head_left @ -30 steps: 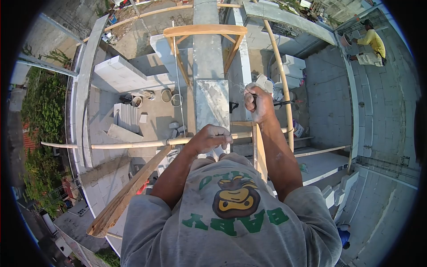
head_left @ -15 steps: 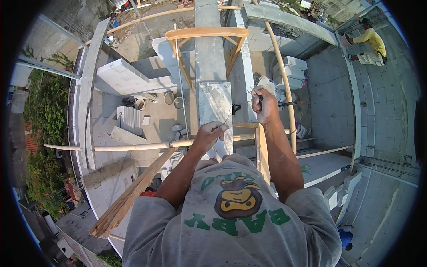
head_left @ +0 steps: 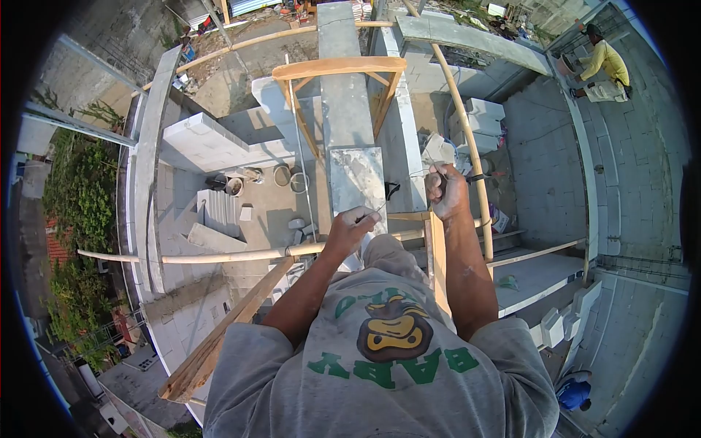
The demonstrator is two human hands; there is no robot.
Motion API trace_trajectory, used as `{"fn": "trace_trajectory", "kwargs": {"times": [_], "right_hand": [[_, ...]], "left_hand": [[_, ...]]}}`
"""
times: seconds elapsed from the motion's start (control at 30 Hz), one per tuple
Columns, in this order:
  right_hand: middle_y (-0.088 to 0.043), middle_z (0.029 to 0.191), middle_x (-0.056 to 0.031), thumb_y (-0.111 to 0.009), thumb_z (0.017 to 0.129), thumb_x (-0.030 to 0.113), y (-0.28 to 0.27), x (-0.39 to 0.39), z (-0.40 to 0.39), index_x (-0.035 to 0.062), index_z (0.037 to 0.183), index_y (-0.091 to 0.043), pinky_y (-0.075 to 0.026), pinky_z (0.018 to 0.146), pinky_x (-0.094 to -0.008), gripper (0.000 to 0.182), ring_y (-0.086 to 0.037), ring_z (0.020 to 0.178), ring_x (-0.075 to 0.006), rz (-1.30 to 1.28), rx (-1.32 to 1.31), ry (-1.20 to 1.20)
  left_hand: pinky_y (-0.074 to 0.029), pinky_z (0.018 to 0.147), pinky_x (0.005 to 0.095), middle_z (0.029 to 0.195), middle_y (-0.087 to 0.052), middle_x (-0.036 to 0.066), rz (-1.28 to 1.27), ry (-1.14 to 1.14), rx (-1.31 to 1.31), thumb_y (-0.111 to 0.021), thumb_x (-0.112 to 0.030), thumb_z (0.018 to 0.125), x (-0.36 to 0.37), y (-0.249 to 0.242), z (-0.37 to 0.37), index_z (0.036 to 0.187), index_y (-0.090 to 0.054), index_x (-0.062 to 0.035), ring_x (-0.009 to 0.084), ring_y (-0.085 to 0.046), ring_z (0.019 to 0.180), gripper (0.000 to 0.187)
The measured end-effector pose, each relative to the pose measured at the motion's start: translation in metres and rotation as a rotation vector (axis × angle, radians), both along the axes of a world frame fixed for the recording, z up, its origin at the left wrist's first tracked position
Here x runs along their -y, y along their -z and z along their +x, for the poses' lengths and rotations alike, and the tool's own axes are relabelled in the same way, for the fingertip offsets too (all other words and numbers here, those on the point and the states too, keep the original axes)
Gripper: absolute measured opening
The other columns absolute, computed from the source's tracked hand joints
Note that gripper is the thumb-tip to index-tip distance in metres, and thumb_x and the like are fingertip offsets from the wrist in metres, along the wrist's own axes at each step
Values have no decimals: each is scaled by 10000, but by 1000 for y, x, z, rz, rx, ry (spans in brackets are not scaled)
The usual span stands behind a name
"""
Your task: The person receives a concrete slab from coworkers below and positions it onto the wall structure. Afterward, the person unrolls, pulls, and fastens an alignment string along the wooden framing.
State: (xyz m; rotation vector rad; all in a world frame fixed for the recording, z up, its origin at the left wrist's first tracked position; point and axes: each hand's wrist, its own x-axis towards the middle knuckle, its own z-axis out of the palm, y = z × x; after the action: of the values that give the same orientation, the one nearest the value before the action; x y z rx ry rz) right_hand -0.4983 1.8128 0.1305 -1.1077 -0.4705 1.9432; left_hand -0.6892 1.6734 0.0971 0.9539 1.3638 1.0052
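Concrete beam [head_left: 355, 179] sits mid-frame, and thin wire [head_left: 380, 206] runs across its near end. Left hand [head_left: 351, 228] pinches the wire, fingers curled; right hand [head_left: 447, 191] fists tight around its other end, centre-right.

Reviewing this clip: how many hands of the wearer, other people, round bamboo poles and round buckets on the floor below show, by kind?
Wearer's hands: 2, left hand and right hand, pinching a thin wire
Other people: 1, a person in a yellow shirt
Round bamboo poles: 3
Round buckets: 3
Total: 9
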Motion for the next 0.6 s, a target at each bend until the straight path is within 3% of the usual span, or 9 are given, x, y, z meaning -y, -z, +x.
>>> {"fn": "trace_trajectory", "kwargs": {"times": [0.13, 0.33, 0.57, 0.6], "right_hand": [[-371, 481, 40, -473, 781, 184, 11, -11, 7, 98, 682, -481, -201, 355, -216, 131, -275, 355, -73, -36, -47, 6], [-337, 469, 56, -479, 766, 172, 27, -52, 31, 113, 657, -467, -184, 334, -222, 124, -258, 339, -66, -124, -287, -240], [-481, 539, -18, -500, 758, 166, 35, -65, 16, 60, 781, -533, -194, 332, -228, 113, -283, 340, -67, -122, 286, -315], [-533, 609, -50, -499, 789, 170, 43, -65, 18, 59, 813, -525, -204, 339, -215, 116, -287, 348, -63, -156, 249, -279]], "left_hand": [[-416, 622, 244, 729, -587, 40, 20, 65, 39, -572, -211, 826, -8, 7, -2, 887, -618, 14, 96, -518, 668, 238], [-438, 644, 268, 728, -599, 48, 205, 197, -343, -572, -203, 822, -41, -3, -21, 872, -615, 9, 121, -553, 696, 222], [-422, 577, 241, 682, -587, 31, -42, 14, -228, -578, -215, 817, -74, 11, -46, 861, -632, -5, 86, -531, 625, 222], [-417, 564, 238, 674, -580, 24, -38, -32, -211, -578, -217, 817, -81, 15, -50, 862, -635, -8, 82, -526, 615, 221]]}}
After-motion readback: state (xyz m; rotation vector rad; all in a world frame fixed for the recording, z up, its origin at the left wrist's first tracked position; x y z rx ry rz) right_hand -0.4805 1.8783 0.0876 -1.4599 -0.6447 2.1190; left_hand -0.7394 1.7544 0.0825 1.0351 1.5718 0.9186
